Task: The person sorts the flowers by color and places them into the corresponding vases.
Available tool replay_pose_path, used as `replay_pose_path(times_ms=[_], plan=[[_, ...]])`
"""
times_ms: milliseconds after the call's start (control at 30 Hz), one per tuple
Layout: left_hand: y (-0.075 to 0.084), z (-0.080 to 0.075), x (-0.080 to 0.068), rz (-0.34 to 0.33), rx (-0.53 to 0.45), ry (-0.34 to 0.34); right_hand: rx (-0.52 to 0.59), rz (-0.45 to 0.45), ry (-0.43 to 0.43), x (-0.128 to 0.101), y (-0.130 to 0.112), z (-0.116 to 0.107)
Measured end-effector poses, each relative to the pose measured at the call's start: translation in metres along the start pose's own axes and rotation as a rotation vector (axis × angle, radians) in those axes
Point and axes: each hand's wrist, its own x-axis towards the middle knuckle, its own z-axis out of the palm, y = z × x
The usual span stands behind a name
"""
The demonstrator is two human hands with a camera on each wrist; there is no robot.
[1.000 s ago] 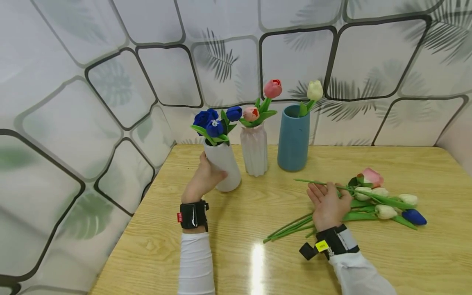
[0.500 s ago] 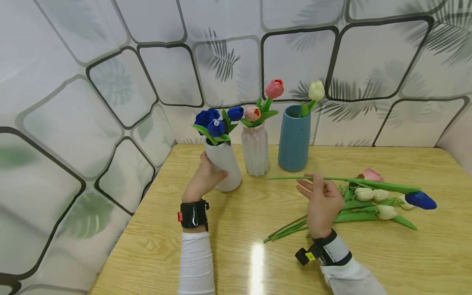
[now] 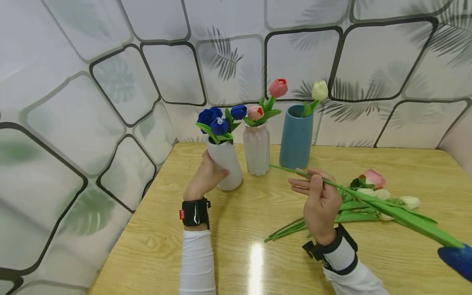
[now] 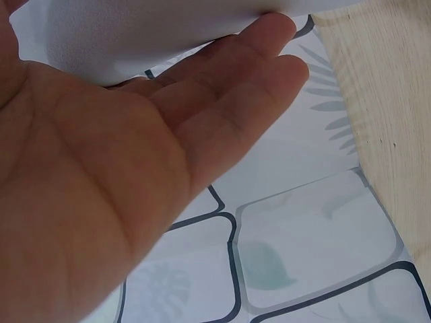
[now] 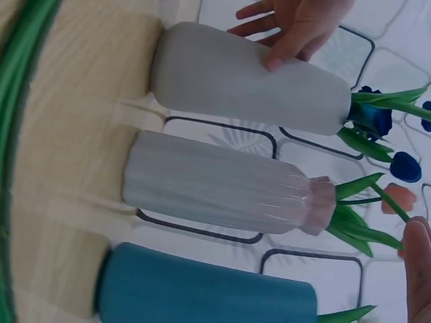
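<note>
My left hand (image 3: pixel 206 177) grips the white vase (image 3: pixel 225 162) round its side, and the vase leans a little to the left. Blue flowers (image 3: pixel 214 121) with green leaves stand in it. In the left wrist view the fingers (image 4: pixel 229 128) lie against the pale vase wall. Between thumb and fingers, my right hand (image 3: pixel 322 207) pinches the green stem of a blue tulip (image 3: pixel 457 260). Its stem end points toward the vases; its bloom hangs at the lower right, partly cut off by the frame edge. In the right wrist view only a fingertip (image 5: pixel 419 266) shows.
Beside the white vase stand a ribbed pinkish-white vase (image 3: pixel 257 149) with pink tulips and a blue vase (image 3: pixel 296 139) with a white tulip. White tulips (image 3: pixel 409 202) and a pink rose (image 3: pixel 374 179) lie at the right on the wooden table (image 3: pixel 147 246). A patterned wall is behind.
The right hand has lifted the blue tulip from the pile of flowers; its bloom has swung down and toward the near right. The left hand keeps its hold on the white vase.
</note>
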Motion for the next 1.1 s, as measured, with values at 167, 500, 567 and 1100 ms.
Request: replay_pose_path(times_ms=[167, 500, 567, 1100], plan=[[0.003, 0.002, 0.002, -0.030, -0.010, -0.020, -0.043, -0.041, -0.053, 0.004, -0.008, 0.013], [0.001, 0.000, 0.000, -0.021, -0.008, 0.004, -0.121, -0.056, -0.307, 0.025, -0.011, 0.067], [0.000, 0.000, 0.000, -0.018, -0.011, 0.005, -0.132, -0.029, -0.359, 0.031, -0.011, 0.076], [-0.002, -0.001, 0.002, 0.048, 0.017, 0.021, -0.514, -0.019, -0.750, 0.078, -0.006, 0.118]])
